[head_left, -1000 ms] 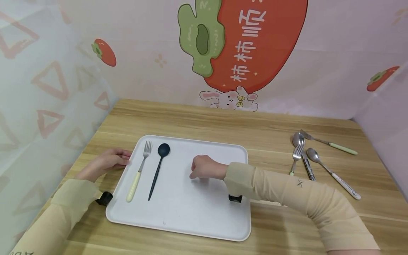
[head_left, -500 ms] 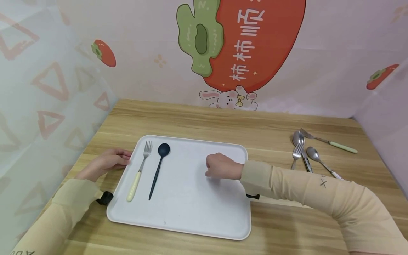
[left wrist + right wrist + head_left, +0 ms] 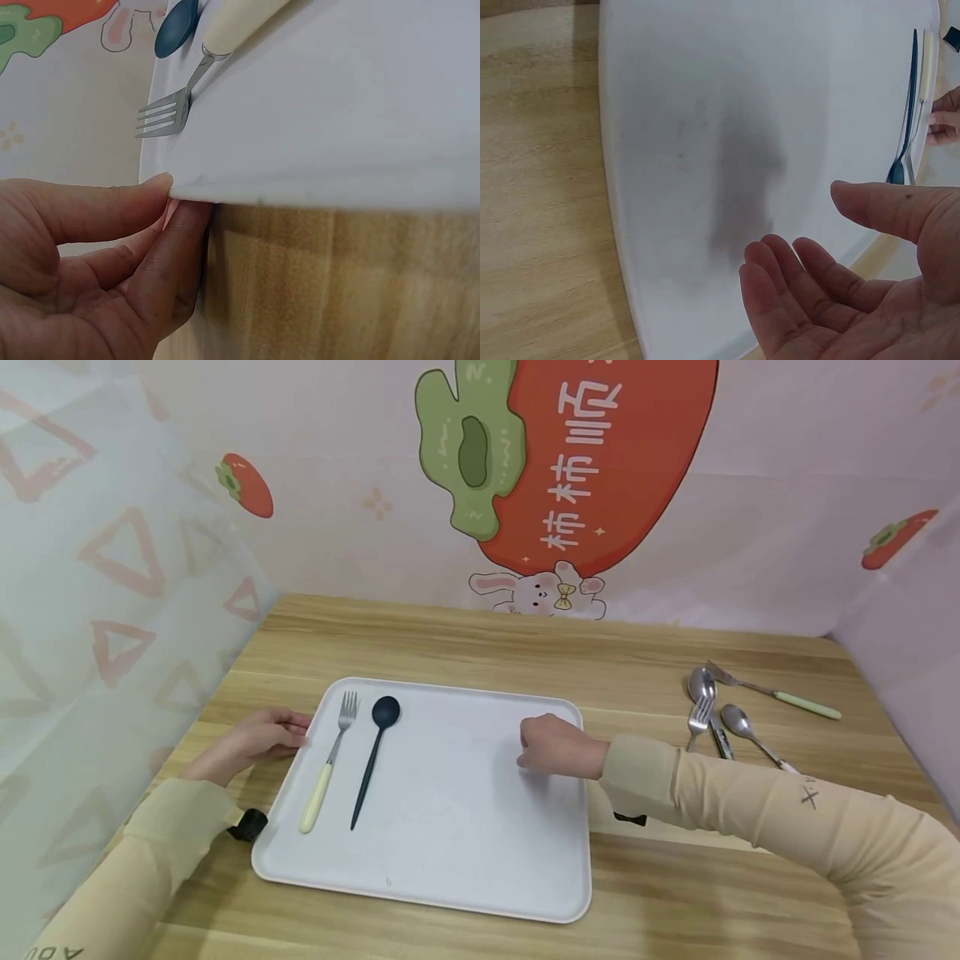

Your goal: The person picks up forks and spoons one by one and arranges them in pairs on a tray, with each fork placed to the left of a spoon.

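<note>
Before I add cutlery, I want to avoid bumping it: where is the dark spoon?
In the head view, the dark spoon lies on the left part of the white tray, just right of the cream-handled fork.

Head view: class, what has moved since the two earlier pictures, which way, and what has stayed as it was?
The right hand has moved rightward over the tray, from near its middle toward its right edge; it holds nothing now. Nothing was visibly picked up or let go. The left hand stays at the tray's left edge, pinching it, and the fork and black spoon lie as before.
</note>
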The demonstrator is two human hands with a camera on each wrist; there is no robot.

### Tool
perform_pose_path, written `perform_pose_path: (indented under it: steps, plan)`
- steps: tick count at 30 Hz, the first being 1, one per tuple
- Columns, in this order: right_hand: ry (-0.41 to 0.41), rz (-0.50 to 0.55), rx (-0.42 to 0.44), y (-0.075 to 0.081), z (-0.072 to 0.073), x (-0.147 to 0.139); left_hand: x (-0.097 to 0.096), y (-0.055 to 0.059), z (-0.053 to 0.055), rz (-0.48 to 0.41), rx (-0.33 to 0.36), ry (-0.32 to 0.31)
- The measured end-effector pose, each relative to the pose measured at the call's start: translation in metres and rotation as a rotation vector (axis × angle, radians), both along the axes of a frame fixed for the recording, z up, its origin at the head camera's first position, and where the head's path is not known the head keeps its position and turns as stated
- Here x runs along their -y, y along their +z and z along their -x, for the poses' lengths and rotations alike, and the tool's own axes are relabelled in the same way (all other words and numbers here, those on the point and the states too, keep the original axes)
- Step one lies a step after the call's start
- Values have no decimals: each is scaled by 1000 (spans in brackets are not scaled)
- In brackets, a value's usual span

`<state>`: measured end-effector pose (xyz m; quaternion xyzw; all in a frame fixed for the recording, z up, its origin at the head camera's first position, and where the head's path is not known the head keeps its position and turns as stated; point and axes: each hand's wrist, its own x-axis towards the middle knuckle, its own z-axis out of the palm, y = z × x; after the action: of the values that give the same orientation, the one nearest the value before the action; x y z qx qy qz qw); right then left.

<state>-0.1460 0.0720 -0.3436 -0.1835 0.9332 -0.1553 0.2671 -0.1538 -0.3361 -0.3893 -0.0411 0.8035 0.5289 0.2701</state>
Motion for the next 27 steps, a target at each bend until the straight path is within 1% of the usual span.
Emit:
perform_pose_path:
  steps: [6,10,17,22,27]
  plan:
    - [-13,-6,-19,0,5,-15,-2,0,0,-5,6,14]
    - [-26,-3,-30,3,8,-26,-3,2,-1,16,8,14]
    - [-69,7,-17,2,13,-47,-2,3,-1,26,3,13]
    - [-84,-3,-55,1,14,-62,-1,2,0,31,-6,3]
    - [-86,5,-85,3,14,-75,0,0,0,23,-13,1]
